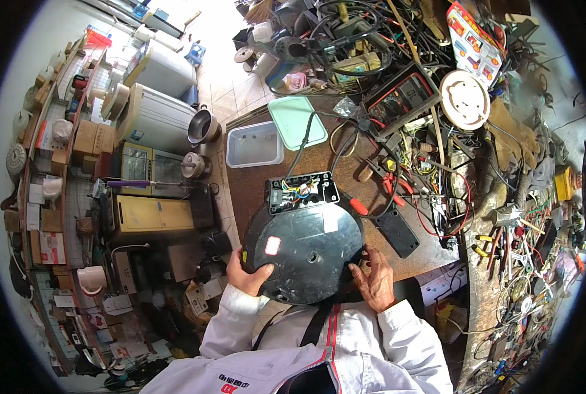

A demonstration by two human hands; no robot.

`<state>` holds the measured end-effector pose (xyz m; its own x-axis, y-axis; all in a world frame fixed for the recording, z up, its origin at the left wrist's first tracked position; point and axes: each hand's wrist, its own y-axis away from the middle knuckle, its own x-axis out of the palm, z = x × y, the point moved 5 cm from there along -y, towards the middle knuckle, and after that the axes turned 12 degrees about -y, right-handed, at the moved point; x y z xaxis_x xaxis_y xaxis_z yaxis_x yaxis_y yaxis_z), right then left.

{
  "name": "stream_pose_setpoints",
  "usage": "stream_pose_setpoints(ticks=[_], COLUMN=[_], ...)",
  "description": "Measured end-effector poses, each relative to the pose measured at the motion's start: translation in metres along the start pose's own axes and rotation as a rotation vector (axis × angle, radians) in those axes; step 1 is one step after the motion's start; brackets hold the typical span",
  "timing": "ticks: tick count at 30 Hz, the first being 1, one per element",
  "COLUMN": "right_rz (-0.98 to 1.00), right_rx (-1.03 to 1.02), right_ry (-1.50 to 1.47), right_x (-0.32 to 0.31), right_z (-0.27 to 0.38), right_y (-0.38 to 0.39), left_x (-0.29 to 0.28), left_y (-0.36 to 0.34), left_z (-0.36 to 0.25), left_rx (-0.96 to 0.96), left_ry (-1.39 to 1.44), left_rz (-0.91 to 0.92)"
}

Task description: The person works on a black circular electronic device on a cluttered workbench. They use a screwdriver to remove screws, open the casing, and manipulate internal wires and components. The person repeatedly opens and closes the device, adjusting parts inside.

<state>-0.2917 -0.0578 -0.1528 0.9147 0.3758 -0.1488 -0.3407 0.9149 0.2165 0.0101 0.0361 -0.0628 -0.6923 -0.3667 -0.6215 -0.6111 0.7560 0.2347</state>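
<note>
A round black appliance base (304, 253) lies bottom-up at the near edge of the brown workbench (253, 187). An open compartment (302, 192) at its far side shows blue and yellow wires, and a black cord runs from there toward the back. My left hand (247, 276) grips the base's near-left rim. My right hand (373, 281) rests against its near-right rim with the fingers spread along the edge. A red-handled screwdriver (357, 206) and a flat black cover plate (398, 234) lie just right of the base.
A clear plastic box (253, 144) and its green lid (297, 122) sit at the back left of the bench. Tangled wires, pliers, a multimeter case (401, 98) and a round white disc (464, 99) crowd the right side. Old appliances and shelves fill the floor at left.
</note>
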Motion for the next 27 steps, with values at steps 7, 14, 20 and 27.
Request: stream_pose_setpoints(ticks=[7,14,20,27], right_rz=[0.028,0.024,0.016,-0.001], right_rx=[0.040,0.023,0.044,0.054], right_ry=[-0.067,-0.154,-0.234,-0.248], right_x=[-0.005,-0.011,-0.012,-0.013], right_z=[-0.009,-0.018,-0.027,-0.026], right_y=[-0.001,-0.004,-0.001,0.002], left_x=[0.004,0.005,0.009,0.006], left_y=[-0.001,-0.002,0.000,0.000], left_z=[-0.020,-0.034,-0.046,-0.042], left_rx=[0.044,0.085,0.114,0.149], left_ry=[0.027,-0.065,-0.065,-0.097], left_rz=[0.042,0.061,0.070,0.076])
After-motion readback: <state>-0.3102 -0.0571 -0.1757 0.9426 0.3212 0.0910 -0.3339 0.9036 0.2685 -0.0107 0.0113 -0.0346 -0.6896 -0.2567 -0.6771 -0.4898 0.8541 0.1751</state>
